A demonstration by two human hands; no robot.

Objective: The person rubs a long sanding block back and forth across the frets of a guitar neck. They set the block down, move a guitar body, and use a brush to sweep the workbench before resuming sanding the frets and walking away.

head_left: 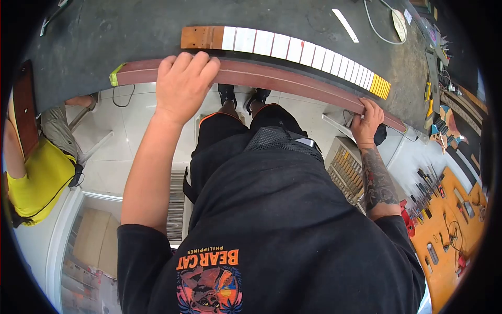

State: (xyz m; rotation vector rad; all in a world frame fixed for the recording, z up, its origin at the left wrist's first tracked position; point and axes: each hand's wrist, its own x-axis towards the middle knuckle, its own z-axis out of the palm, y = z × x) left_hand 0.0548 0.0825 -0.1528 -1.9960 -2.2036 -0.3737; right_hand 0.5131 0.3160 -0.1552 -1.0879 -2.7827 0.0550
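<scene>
A long reddish-brown beam (282, 79) runs along the near edge of the workbench, with yellow-green tape (117, 75) at its left end. My left hand (187, 82) grips it left of centre, fingers curled over the top. Close to the other end, my right hand (369, 121) is closed round the same beam; part of its grip is hidden underneath. Just beyond the beam lies a guitar neck (209, 37) with white strips (282, 47) between its frets and yellow strips (380, 87) at the right end. Neither hand touches the neck.
The dark workbench (125, 31) carries a white strip (345, 25) and a cable (372, 23). Tools hang on an orange board (449, 235) to the right. A person in a yellow shirt (39, 180) is at the left. Drawers of files (345, 165) stand below.
</scene>
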